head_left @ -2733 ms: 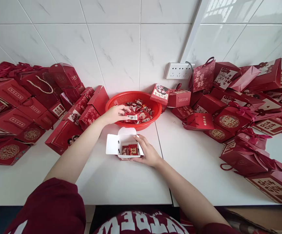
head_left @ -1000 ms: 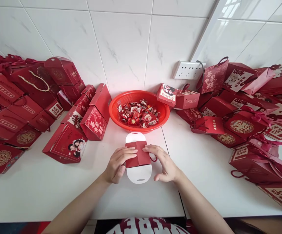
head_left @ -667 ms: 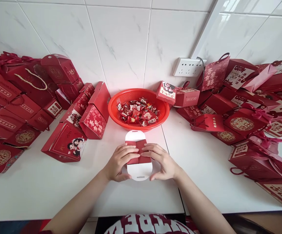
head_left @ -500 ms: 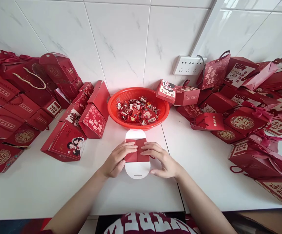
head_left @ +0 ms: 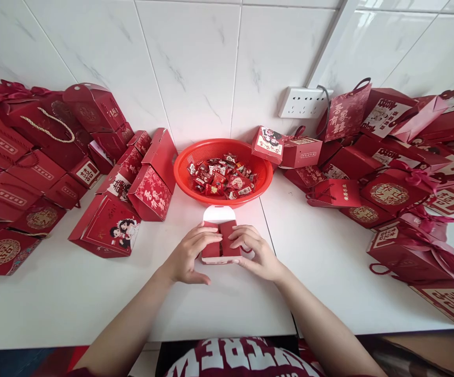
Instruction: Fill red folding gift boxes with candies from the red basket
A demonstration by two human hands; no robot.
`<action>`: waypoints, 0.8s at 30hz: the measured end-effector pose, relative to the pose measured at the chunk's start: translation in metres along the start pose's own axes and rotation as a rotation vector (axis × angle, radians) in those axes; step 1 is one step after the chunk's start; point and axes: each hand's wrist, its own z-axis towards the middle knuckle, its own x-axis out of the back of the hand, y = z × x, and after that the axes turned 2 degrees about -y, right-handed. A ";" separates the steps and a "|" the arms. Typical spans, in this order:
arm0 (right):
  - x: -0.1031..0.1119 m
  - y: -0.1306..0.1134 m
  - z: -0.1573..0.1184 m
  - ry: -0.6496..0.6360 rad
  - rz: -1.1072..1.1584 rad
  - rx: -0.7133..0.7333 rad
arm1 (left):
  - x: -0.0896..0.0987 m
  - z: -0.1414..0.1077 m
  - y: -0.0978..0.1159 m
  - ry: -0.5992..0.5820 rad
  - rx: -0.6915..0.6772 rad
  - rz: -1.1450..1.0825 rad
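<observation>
A small red gift box (head_left: 231, 246) sits on the table in front of me, with its two red side flaps folded inward. A narrow gap runs between those flaps, and the contents are too dark to make out. At the far side a rounded white-lined flap stands up; the near flap is tipped upward at the front edge. My left hand (head_left: 190, 254) curves round the left side, fingers pressing the left flap and thumb held off below. My right hand (head_left: 259, 253) grips the right side, fingertips on the right flap and thumb at the near flap. A red cord loop shows beside the right fingers.
Behind the box stands a red plastic basket (head_left: 180, 178) of wrapped candies (head_left: 219, 180). Red gift boxes are piled at the left (head_left: 34, 173) and right (head_left: 392, 193). A socket strip (head_left: 303, 103) is on the tiled wall. A dark seam crosses the white table (head_left: 227, 309).
The near white flap, which lay flat toward me, has swung upward. My right thumb has moved in to the box's near edge, and my left thumb has spread away from the box.
</observation>
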 end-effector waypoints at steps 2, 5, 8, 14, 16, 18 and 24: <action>-0.010 -0.002 0.001 0.099 0.011 -0.052 | -0.003 0.000 0.002 0.058 0.050 0.015; -0.024 -0.006 0.001 0.207 0.081 -0.145 | -0.011 -0.001 0.006 0.173 0.144 -0.033; -0.034 -0.006 0.001 0.280 0.228 -0.212 | -0.022 -0.001 0.010 0.300 0.219 -0.181; -0.046 0.009 -0.003 0.243 0.542 -0.362 | -0.031 0.003 0.009 0.339 0.465 -0.731; -0.045 0.012 -0.003 0.226 0.588 -0.363 | -0.028 0.005 0.006 0.342 0.480 -0.779; -0.043 0.014 -0.003 0.215 0.584 -0.349 | -0.025 0.007 0.004 0.368 0.474 -0.771; -0.036 0.016 -0.001 0.177 0.465 -0.289 | -0.025 0.002 0.006 0.387 0.478 -0.723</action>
